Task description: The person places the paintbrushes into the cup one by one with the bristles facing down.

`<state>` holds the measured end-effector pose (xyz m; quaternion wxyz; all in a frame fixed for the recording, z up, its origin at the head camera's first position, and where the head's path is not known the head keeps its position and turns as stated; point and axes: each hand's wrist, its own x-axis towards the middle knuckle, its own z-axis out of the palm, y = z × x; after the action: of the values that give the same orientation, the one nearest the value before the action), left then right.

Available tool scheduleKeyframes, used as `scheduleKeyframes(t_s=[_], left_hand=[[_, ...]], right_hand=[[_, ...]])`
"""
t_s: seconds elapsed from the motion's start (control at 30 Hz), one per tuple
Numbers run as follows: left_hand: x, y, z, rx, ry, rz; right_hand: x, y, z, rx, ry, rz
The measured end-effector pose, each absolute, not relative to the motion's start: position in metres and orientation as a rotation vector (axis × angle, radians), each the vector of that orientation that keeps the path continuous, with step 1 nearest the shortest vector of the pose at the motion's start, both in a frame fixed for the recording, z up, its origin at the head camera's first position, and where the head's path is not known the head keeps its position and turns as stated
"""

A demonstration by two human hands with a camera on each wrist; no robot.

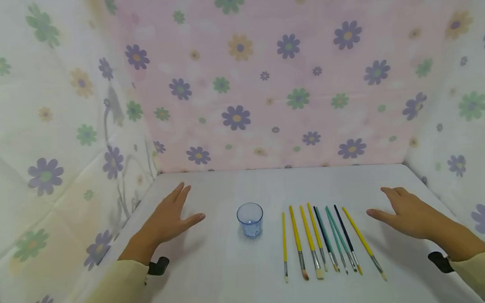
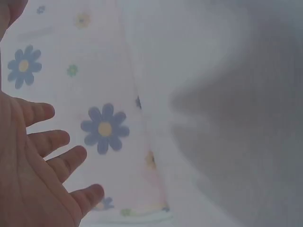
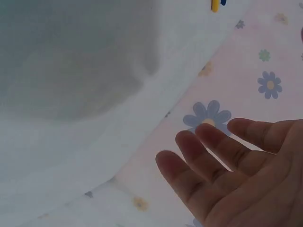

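A clear bluish glass (image 1: 250, 220) stands upright near the middle of the white table. To its right lies a row of several paintbrushes (image 1: 311, 230), with yellow, teal and dark handles pointing away and bristles toward me. My left hand (image 1: 165, 222) hovers left of the glass, fingers spread, holding nothing; its palm (image 2: 33, 165) shows in the left wrist view. On the other side, my right hand (image 1: 406, 211) is held right of the brushes with its thumb apart, also holding nothing. The right wrist view shows its extended fingers (image 3: 196, 172).
Flower-patterned cloth (image 1: 263, 77) hangs behind the table and along both sides. The table (image 1: 216, 281) ends at the back cloth. Black straps or mounts (image 1: 159, 266) sit at both wrists, by the cream sleeves.
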<state>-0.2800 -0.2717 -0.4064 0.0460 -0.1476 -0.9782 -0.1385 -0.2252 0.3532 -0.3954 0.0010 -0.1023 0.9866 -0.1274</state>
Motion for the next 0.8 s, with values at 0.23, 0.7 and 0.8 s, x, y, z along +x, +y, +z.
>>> scheduleKeyframes(t_s=[0.23,0.7,0.8], left_hand=[[-0.275,-0.230,-0.412,-0.518,-2.938,-0.761],[-0.272,-0.160,-0.435,-0.664,-2.817,-1.405],[-0.273,-0.157,-0.438,-0.666,-2.801,-1.442]], right_hand=[[-0.229,0.347,-0.399,-0.351,3.075,-0.482],[-0.234,0.339,-0.412,-0.131,2.894,-0.676],[-0.234,0.335,-0.413,-0.096,2.844,-0.736]])
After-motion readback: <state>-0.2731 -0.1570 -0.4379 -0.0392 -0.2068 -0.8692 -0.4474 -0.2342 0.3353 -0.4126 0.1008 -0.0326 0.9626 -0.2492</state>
